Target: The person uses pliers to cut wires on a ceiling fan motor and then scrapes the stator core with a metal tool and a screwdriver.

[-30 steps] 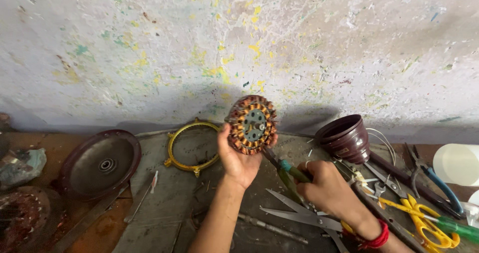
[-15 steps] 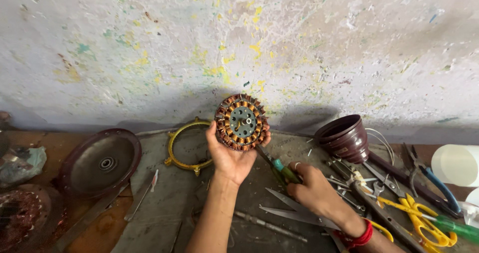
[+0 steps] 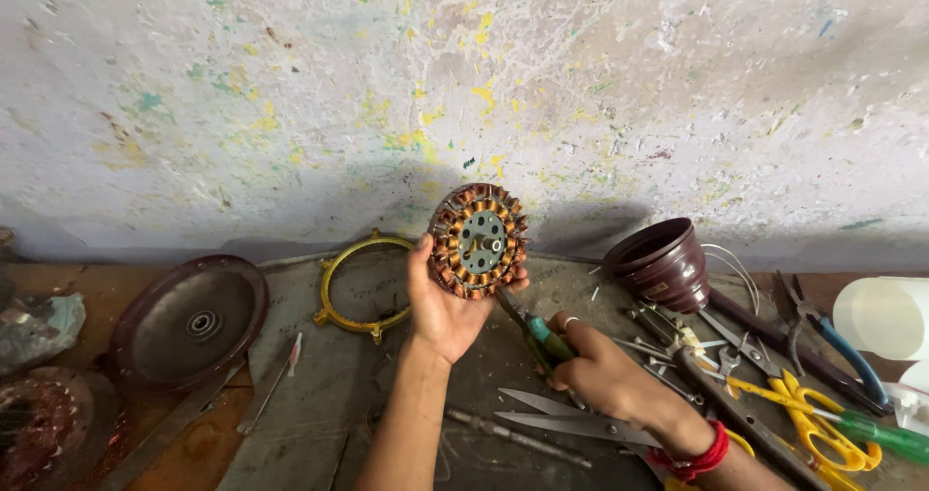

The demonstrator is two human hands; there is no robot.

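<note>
The left hand (image 3: 447,302) cups a round copper-wound stator (image 3: 478,241) upright, fingers curled round its rim, left of the brown cup (image 3: 666,262). The right hand (image 3: 602,370) is closed on green-handled pliers (image 3: 533,328), tips seemingly at the lower windings. The stator is probably heavy and rigid, its wire delicate, so the rim is the safest place to hold it.
</note>
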